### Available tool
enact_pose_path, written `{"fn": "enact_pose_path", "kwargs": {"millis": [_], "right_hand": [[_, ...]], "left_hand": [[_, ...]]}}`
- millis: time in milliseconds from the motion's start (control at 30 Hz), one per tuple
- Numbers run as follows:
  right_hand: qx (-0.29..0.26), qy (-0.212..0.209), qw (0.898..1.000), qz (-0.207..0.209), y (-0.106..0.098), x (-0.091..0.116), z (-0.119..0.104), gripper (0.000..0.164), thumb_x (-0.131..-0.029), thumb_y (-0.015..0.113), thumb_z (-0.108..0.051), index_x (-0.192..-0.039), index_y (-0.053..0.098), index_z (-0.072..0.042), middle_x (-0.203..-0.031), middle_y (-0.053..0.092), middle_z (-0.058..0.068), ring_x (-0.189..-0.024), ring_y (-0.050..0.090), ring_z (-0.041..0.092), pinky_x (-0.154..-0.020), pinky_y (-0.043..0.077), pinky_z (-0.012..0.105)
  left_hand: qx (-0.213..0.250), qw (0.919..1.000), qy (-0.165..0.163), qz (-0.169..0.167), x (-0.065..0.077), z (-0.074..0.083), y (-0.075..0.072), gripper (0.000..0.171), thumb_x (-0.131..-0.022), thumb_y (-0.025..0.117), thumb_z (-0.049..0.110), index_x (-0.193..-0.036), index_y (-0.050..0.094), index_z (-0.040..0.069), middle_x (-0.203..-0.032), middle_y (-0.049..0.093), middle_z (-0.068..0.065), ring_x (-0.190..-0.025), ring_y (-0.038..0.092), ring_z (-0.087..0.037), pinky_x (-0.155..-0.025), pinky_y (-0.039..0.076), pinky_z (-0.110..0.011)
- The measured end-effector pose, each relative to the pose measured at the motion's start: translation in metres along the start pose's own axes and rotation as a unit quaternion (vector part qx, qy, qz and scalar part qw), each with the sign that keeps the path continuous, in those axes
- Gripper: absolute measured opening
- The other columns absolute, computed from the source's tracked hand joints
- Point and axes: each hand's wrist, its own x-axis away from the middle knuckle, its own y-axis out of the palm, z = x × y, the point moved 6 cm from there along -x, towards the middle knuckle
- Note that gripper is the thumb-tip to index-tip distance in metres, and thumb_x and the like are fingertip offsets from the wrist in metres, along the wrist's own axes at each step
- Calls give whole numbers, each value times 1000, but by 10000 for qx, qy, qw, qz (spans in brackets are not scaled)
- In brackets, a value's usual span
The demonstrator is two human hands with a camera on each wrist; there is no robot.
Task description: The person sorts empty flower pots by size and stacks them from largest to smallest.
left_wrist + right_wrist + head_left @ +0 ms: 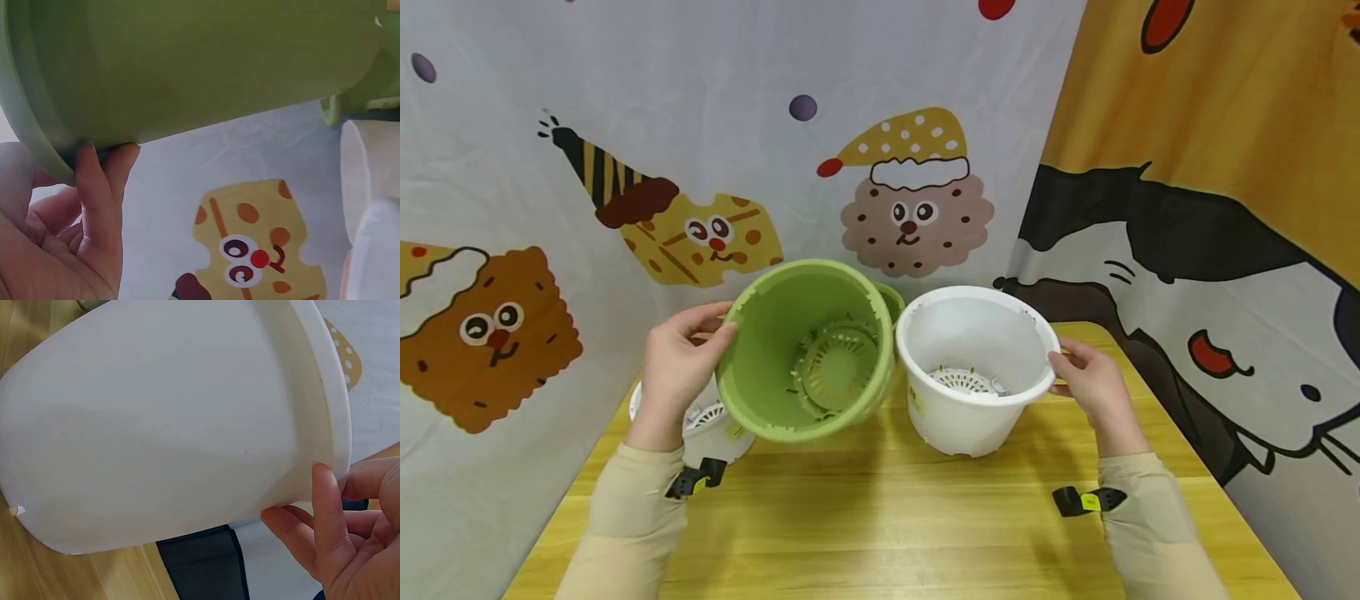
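- Cloth [730, 75], pale, hangs from 9 round to 1 o'clock, printed with a brown biscuit [497, 367] at 9, cheese [715, 242] at 10 and a pinkish cookie [917, 225] near 1.
- The left hand [677, 358] pinches the green pot's rim between 9 and 10 o'clock.
- A white vessel [718, 433], partly hidden by that wrist, sits at 8.
- The green pot [808, 350] tilts its mouth toward the head camera; another green item [892, 302] shows behind.
- Yellow wood-grain tabletop [865, 508] fills 6 o'clock, softly shadowed.
- The white pot [966, 417] is right beside; whether its base touches wood, I cannot tell.
- The right hand [1093, 379] pinches its rim between 3 and 4.
- Orange cloth [1240, 108] at 2 bears a black-and-white cat [1255, 342] at 3.
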Motion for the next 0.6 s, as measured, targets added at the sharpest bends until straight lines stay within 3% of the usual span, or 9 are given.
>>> {"fn": "enact_pose_path", "kwargs": {"millis": [267,433,600], "right_hand": [[-14,-7,10000,-3,0,0,0,53,-103,53,-24,-146,43,4,-129,54,29,-99,59,30,-70,57,21],[17,12,10000,-15,-1,0,1,52,-103,53,-24,-147,42,4,-129,54,28,-98,59,29,-70,57,22],[-44,30,10000,-80,0,-1,1,52,-104,52,-24,-147,42,3,-130,53,28,-100,59,30,-71,57,22]], "left_hand": [[676,9962,-481,265,-8,10,-6,31,-92,71,13,-121,70,3,-82,67,8,-70,65,-5,-62,55,-17],[1037,9910,-613,582,-15,20,-2,30,-91,72,14,-119,71,3,-81,67,7,-69,66,-7,-61,55,-18],[1273,9884,-469,687,-23,35,10,29,-90,72,11,-118,72,2,-80,67,5,-70,65,-9,-63,55,-18]]}}
